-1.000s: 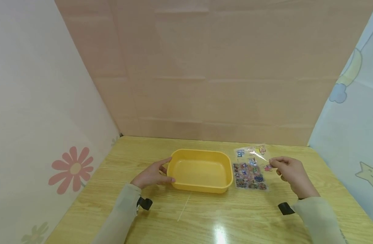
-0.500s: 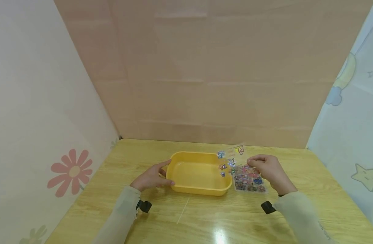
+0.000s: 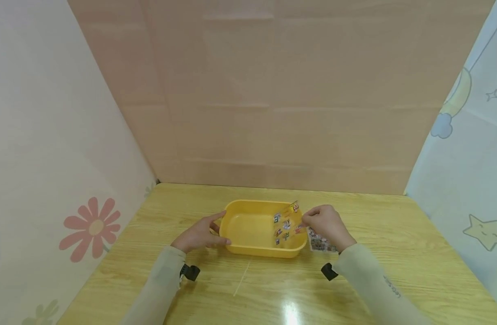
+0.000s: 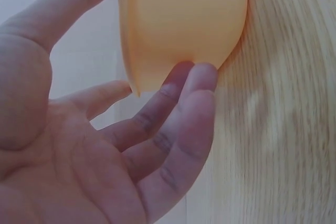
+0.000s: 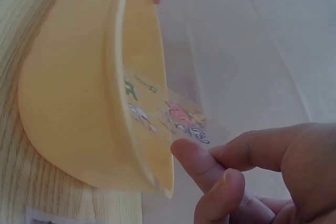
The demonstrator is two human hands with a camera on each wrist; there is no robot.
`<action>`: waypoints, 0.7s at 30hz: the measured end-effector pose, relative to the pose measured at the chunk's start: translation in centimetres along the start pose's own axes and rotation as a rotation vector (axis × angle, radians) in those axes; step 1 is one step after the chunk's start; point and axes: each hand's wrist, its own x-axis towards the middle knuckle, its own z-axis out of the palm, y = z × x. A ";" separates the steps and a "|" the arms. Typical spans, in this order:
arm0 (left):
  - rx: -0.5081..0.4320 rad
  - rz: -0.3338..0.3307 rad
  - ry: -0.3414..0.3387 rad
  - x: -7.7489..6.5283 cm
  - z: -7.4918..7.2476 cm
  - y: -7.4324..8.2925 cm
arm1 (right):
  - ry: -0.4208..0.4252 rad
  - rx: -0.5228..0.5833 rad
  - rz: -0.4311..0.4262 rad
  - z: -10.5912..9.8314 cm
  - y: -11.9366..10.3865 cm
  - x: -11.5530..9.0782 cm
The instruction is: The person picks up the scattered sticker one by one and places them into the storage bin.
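A yellow plastic tub (image 3: 248, 250) sits on the table, its open top facing up. My left hand (image 3: 201, 234) holds its left end, with thumb and forefinger spread at the rim. In the left wrist view, other fingers (image 4: 202, 77) bend against the tub's outer wall (image 4: 184, 19). My right hand (image 3: 325, 223) pinches the edge of a clear plastic sheet printed with small cartoon pictures (image 3: 286, 224). The sheet hangs tilted over the tub's right part, partly inside it. In the right wrist view, cartoon prints (image 5: 184, 116) show through at the rim.
To the tub's right lies a flat clear pack with many small coloured pictures (image 3: 319, 242), partly hidden by my right hand. The wooden table (image 3: 216, 298) meets a brown backdrop (image 3: 240, 135) behind. Printed panels (image 3: 98, 144) stand at the sides.
My right hand has moved left with the clear sheet, from above the flat pack to over the tub's right side. The left hand and tub stay nearly in place.
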 end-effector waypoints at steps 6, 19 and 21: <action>0.007 -0.004 -0.002 0.0 -0.1 0.1 | 0.001 -0.012 -0.010 1.5 -0.9 0.5; 0.019 0.002 0.004 0.2 -0.2 -0.4 | 0.033 -0.216 -0.037 3.6 -2.4 0.6; 0.017 0.005 0.001 0.2 -0.2 -0.5 | 0.030 -0.244 -0.019 3.9 -2.6 0.7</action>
